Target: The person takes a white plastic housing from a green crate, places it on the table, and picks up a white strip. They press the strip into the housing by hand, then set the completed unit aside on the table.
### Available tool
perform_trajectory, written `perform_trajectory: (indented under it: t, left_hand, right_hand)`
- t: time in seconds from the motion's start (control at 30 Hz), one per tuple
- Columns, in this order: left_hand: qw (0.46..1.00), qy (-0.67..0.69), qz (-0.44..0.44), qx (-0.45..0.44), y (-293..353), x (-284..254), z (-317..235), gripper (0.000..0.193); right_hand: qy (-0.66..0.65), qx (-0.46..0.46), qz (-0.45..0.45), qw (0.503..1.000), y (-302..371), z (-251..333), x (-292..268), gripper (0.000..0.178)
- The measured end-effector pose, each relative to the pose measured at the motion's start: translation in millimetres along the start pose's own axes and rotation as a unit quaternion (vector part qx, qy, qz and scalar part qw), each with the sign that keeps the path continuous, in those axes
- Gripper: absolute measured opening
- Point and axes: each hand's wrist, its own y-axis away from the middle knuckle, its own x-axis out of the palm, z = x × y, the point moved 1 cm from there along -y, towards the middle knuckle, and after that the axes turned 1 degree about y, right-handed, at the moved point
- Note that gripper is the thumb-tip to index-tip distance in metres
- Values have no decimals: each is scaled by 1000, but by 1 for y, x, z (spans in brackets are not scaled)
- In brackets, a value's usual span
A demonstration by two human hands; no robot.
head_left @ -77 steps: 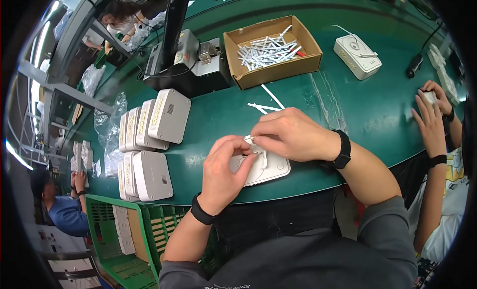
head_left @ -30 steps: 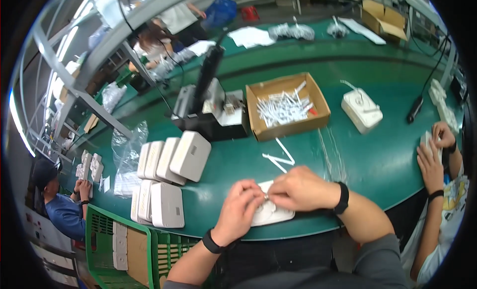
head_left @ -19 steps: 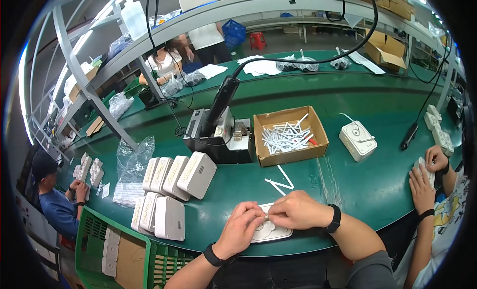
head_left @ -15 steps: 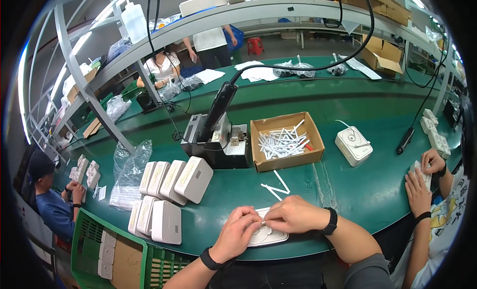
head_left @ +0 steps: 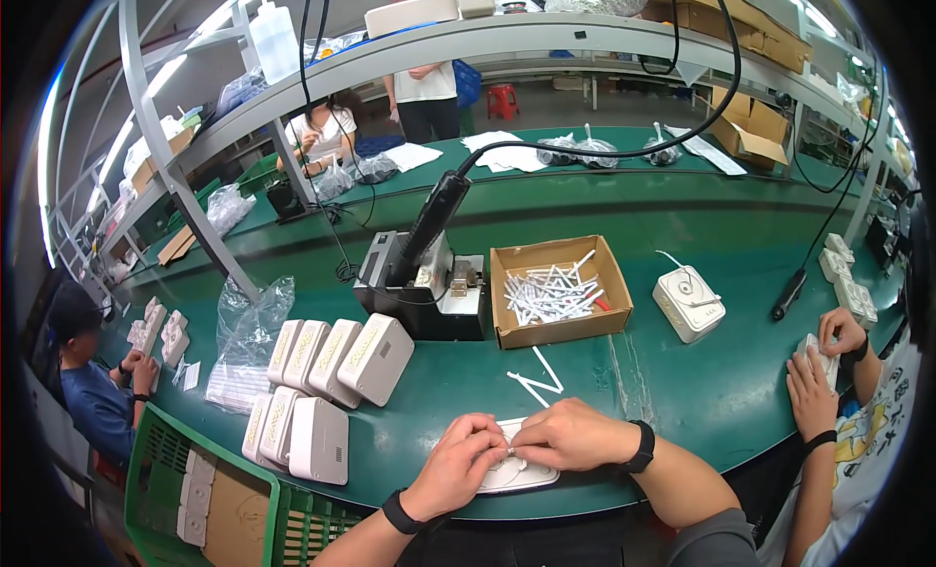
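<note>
Right at the table's front edge lies a white plastic housing (head_left: 534, 477) with rounded ends and a raised round part, flat on the green top. My left hand (head_left: 453, 467) reaches over its left side, thumb and fingers pinched together. From the other side my right hand (head_left: 575, 435) bends in, its fingertips closed against those of the left. A tiny white bit shows between the fingertips, just over the housing; it is too small to name. Just beyond my hands are a few thin white strips (head_left: 546, 370), bent in a zigzag.
A cardboard box (head_left: 561, 331) of white strips stands ahead, beside a black-and-grey bench device (head_left: 414, 318). White boxy units (head_left: 375, 362) stand in rows at left, above a green crate (head_left: 161, 528). Another white unit (head_left: 688, 304) lies right. Co-workers sit at both sides; a hanging screwdriver (head_left: 790, 296) is right.
My hands stay pinched together over the housing, with only small finger shifts. The view has tilted slightly. Across the table, the standing person has shifted and a seated person has raised a hand.
</note>
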Motion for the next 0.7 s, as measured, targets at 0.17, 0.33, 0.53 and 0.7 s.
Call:
perform_trajectory:
  t: [0.17,0.33,0.53,0.7]
  left_hand:
    - [999,35,20,1,0,-1,5,9]
    - [996,75,14,-37,5,1,-1,8]
    - [998,49,10,-30,3,0,0,10]
    - [997,74,9,-12,-7,-6,6,10]
  right_hand:
    - [-16,-8,-9,1000,2,-1,4,18]
    - [-34,32,-18,999,7,4,6,18]
    - [-41,29,-18,999,6,1,5,17]
    - [-32,34,-41,998,-4,-5,-3,13]
